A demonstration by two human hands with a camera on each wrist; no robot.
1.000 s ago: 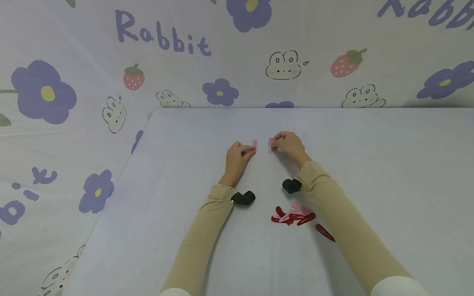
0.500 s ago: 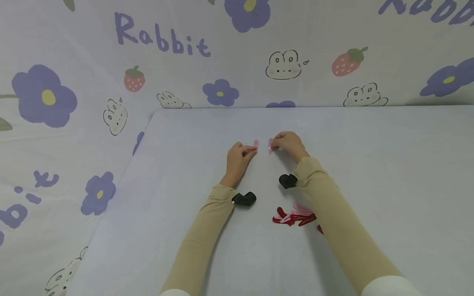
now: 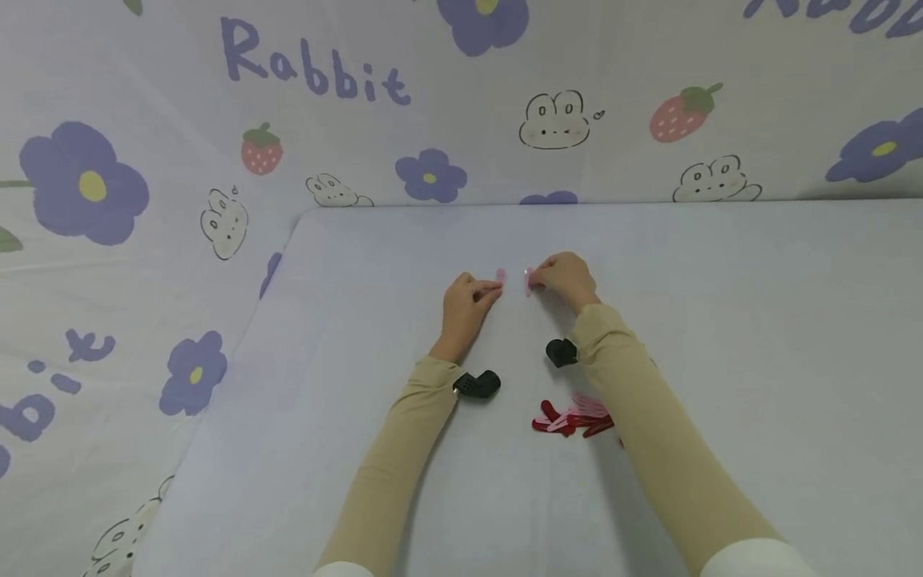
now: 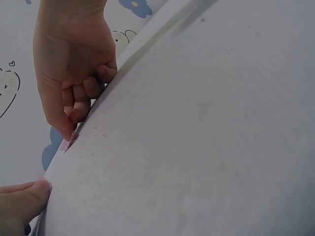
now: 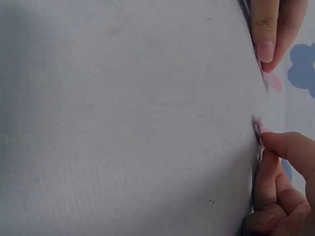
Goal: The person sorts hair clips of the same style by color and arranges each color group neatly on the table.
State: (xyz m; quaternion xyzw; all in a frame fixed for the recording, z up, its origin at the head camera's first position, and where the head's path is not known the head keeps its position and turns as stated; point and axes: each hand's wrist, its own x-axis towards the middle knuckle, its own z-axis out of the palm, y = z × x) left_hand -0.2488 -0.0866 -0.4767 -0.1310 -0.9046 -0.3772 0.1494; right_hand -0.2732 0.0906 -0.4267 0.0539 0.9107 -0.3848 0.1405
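Observation:
In the head view my left hand (image 3: 464, 311) pinches a pink snap hair clip (image 3: 501, 274) between thumb and fingertips, with one rounded end showing beyond them. Across a small gap, the fingertips of my right hand (image 3: 568, 278) pinch a second pink hair clip (image 3: 528, 287) that points roughly toward the front edge. Both clips are at the table surface, and fingers partly cover them. The right wrist view shows the fingertips of both hands on the pink clips. Closer to me lies a pile of red and pink hair clips (image 3: 555, 422), partly behind the right sleeve.
A white-covered table (image 3: 360, 320) carries everything. Behind it hangs a printed cloth (image 3: 469, 96) with rabbits, flowers and strawberries. Dark wrist cameras stick out from the left sleeve (image 3: 385, 457) and right sleeve (image 3: 663, 433). A red clip peeks out beside the right sleeve.
My left hand has shifted slightly right with its pink clip. The right forearm has moved a little left, covering most of the lone red clip. Both hands keep their pinch.

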